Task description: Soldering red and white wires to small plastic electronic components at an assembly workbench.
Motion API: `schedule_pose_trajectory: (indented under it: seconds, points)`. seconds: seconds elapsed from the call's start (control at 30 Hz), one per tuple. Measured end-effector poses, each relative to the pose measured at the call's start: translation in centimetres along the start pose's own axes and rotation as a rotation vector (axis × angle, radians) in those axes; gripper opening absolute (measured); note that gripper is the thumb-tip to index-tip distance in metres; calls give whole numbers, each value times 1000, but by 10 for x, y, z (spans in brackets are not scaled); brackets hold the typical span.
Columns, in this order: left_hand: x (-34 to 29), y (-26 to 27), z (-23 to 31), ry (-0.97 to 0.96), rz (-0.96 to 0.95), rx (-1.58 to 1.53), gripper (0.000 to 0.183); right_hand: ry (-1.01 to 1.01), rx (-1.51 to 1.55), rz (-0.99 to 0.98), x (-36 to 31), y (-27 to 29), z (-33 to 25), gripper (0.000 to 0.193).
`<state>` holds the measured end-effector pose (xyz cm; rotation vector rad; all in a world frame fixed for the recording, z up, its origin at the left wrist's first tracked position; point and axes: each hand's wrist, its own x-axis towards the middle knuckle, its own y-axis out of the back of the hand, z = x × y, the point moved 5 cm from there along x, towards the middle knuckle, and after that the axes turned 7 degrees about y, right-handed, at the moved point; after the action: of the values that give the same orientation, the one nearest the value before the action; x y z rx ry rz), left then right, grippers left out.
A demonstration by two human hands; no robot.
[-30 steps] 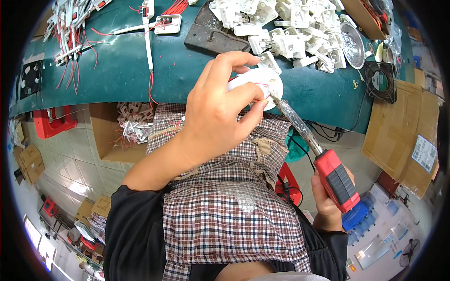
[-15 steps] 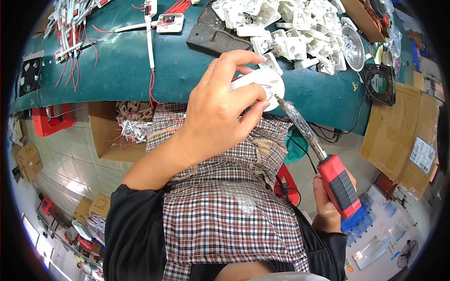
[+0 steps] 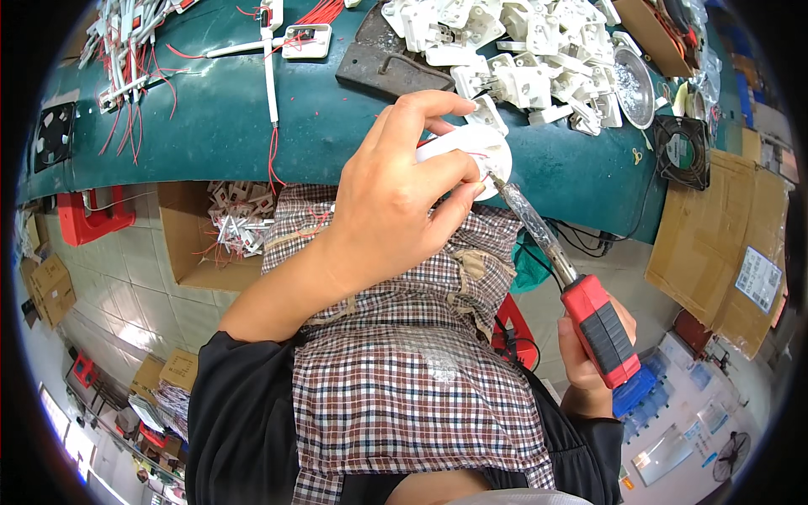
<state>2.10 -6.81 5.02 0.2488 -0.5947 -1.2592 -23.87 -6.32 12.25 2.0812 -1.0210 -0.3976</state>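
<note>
Left fingers (image 3: 444,172) arch, pinching a white disc (image 3: 486,145); right fingers (image 3: 625,318) curl around a soldering iron (image 3: 599,330).

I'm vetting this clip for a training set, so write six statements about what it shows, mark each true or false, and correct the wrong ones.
1. The right hand holds a red-and-black soldering iron. True.
2. The left hand grips a screwdriver. False: the left hand holds a round white plastic piece.
3. A square black cooling fan is at the right end of the green table. True.
4. The white plastic housings stand in one neat row. False: the white plastic housings lie in a jumbled heap.
5. A bundle of red wires lies on the table. True.
6. The person's apron is plain yellow. False: the apron is checked.
</note>
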Motion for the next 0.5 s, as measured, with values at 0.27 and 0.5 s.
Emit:
schedule_pose_trajectory:
  seconds: [0.27,0.5]
  points:
    - [0,1,0,2,7,-8,14,-105,-54,114,-21,15,6,10]
    - [0,0,0,5,2,5,14,-65,470,585,19,-10,36,16]
